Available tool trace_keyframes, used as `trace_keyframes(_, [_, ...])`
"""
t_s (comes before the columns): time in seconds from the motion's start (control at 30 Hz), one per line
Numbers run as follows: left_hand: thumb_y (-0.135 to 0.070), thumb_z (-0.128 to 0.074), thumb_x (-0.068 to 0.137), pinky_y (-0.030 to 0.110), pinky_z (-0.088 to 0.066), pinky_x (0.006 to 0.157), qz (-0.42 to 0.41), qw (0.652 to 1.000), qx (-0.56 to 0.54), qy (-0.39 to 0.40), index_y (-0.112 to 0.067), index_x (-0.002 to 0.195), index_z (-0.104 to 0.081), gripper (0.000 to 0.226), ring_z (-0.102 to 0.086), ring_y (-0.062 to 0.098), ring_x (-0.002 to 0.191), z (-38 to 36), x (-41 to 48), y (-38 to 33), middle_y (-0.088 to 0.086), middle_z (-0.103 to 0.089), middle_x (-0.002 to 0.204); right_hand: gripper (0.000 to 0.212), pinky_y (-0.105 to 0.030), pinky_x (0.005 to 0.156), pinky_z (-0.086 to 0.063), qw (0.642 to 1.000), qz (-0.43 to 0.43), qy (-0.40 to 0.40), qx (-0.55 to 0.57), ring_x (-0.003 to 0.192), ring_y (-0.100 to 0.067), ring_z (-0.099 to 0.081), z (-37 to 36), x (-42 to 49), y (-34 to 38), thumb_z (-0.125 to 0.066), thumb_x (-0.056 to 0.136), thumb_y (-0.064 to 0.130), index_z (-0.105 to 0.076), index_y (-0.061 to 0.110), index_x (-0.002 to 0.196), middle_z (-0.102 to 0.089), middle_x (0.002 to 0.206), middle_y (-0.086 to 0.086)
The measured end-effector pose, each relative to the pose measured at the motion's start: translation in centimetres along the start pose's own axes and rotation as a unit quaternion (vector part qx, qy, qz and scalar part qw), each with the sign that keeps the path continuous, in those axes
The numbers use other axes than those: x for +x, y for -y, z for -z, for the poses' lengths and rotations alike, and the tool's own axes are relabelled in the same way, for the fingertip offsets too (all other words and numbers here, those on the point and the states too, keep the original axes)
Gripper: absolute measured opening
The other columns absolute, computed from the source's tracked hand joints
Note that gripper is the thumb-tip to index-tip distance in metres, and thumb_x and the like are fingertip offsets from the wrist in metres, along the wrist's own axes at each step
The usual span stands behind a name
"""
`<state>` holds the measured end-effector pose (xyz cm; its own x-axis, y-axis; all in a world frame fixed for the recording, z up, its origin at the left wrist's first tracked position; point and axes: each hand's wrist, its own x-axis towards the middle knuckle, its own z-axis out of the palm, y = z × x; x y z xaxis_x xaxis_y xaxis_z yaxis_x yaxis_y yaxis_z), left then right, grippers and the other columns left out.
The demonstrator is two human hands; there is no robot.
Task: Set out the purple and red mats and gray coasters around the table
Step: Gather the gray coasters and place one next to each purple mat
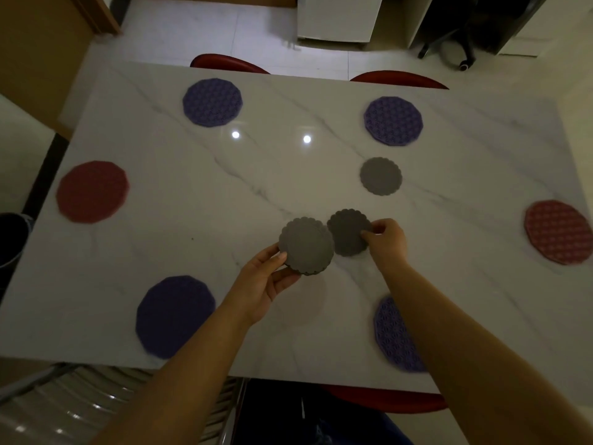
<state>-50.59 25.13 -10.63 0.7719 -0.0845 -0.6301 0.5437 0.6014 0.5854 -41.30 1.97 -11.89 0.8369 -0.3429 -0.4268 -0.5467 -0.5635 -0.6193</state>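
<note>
Left hand [266, 284]: fingers curled round gray coaster stack [306, 245].
Right hand [386, 239]: fingers pinch single coaster [348, 231].
Worktop [256, 175]: one laid coaster [381, 176] near far-right purple mat [393, 121].

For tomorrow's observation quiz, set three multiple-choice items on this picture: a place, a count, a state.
1. Where does the laid coaster lie?
A) just nearer than the far right purple mat
B) on a red mat
C) at the near left corner

2. How many purple mats lie on the table?
A) two
B) four
C) six

3. What is the right hand doing?
A) lying flat
B) pinching a single coaster
C) gripping a red mat

Answers:
1 A, it sits in front of that mat.
2 B, besides that one: far left purple mat, near left purple mat, near right purple mat.
3 B, its fingers pinch the coaster's edge; the left hand holds the coaster stack.
</note>
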Motion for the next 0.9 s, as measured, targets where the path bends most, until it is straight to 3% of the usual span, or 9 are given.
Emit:
trace_keyframes(0.17, [-0.009,-0.056,0.092,0.029,-0.058,0.071,-0.006,1.000,-0.001,-0.016,-0.014,0.114,-0.064,0.024,-0.072,0.023,0.091,-0.3,0.5,0.4,0.005,-0.075,0.103,0.018,-0.029,0.067,-0.054,0.982,0.012,-0.004,0.187,0.071,-0.015,-0.066,3.3,-1.7,1.0,-0.070,0.081,0.016,-0.063,0.012,0.096,-0.069,0.082,-0.001])
trace_keyframes(0.3, [-0.010,-0.059,0.090,0.030,-0.059,0.072,0.002,1.000,-0.008,-0.013,-0.014,0.114,-0.064,0.026,-0.072,0.024,0.093,-0.9,0.8,0.7,0.007,-0.074,0.106,0.010,-0.019,0.061,-0.054,0.941,0.011,0.064,0.333,0.069,-0.011,-0.068,4.8,-3.9,2.3,-0.070,0.081,0.014,-0.063,0.015,0.089,-0.071,0.082,-0.001])
trace_keyframes(0.5, [-0.018,-0.067,0.077,0.029,-0.058,0.072,0.017,0.999,-0.001,0.029,-0.015,0.115,-0.064,0.037,-0.072,0.024,0.092,-2.3,0.9,1.0,0.007,-0.075,0.104,0.007,-0.024,0.063,-0.051,0.939,-0.026,0.132,0.317,0.072,-0.014,-0.065,2.8,-5.6,2.6,-0.067,0.083,0.011,-0.063,0.016,0.085,-0.069,0.081,-0.003])
trace_keyframes(0.67, [-0.011,-0.058,0.090,0.029,-0.058,0.072,0.019,0.999,0.010,0.037,-0.014,0.119,-0.062,0.030,-0.071,0.023,0.093,-3.1,1.0,1.3,0.007,-0.074,0.106,0.011,-0.012,0.056,-0.046,0.964,-0.005,0.070,0.256,0.071,-0.005,-0.063,1.7,-5.8,1.3,-0.070,0.081,0.015,-0.062,0.023,0.079,-0.068,0.078,0.006])
trace_keyframes(0.77, [-0.010,-0.055,0.092,0.028,-0.058,0.073,0.018,0.999,0.012,0.040,-0.015,0.119,-0.062,0.028,-0.071,0.023,0.094,-3.2,1.0,1.4,0.006,-0.074,0.106,0.011,-0.021,0.063,-0.048,0.971,-0.003,0.070,0.227,0.074,-0.010,-0.063,1.6,-5.8,0.6,-0.071,0.081,0.017,-0.061,0.022,0.079,-0.067,0.080,0.004])
trace_keyframes(0.9, [-0.010,-0.054,0.093,0.027,-0.058,0.072,0.018,0.999,0.011,0.038,-0.016,0.118,-0.062,0.027,-0.071,0.022,0.096,-3.1,1.0,1.3,0.005,-0.074,0.106,0.015,-0.024,0.060,-0.052,0.974,0.002,0.099,0.203,0.076,-0.017,-0.066,1.6,-5.9,0.3,-0.070,0.082,0.016,-0.056,0.021,0.080,-0.066,0.081,-0.001])
